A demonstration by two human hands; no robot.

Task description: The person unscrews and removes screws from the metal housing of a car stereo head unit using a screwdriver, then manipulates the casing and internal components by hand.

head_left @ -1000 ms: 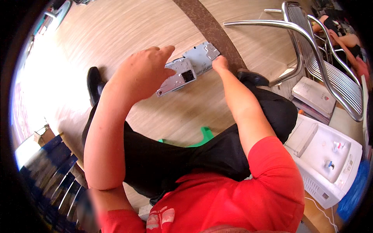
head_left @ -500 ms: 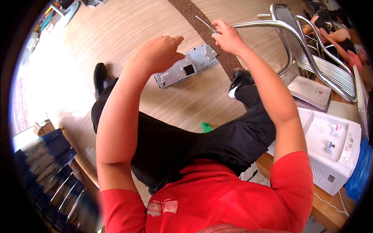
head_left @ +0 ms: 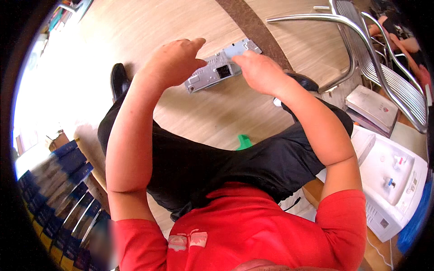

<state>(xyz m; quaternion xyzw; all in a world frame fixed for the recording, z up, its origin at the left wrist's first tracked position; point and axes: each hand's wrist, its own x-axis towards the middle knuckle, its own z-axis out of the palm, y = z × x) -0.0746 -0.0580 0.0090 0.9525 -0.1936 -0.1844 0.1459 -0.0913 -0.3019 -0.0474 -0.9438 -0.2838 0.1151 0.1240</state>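
Metal chassis unit [head_left: 221,67] was held up in the air above the wooden floor [head_left: 203,113], out ahead of the person's knees. Left hand [head_left: 174,61] was wrapped over its left end, fingers closed on the casing. Right hand [head_left: 257,70] had dropped back onto the unit's right end since half a second ago, when it was lifted clear toward the chair frame [head_left: 316,20]; its grip there looked closed, though the fingers were mostly hidden behind the hand. Unit also swung to a flatter angle. Read: both hands were back on the part, so it was steadied for handling again. White appliance [head_left: 393,180] sat well apart at right
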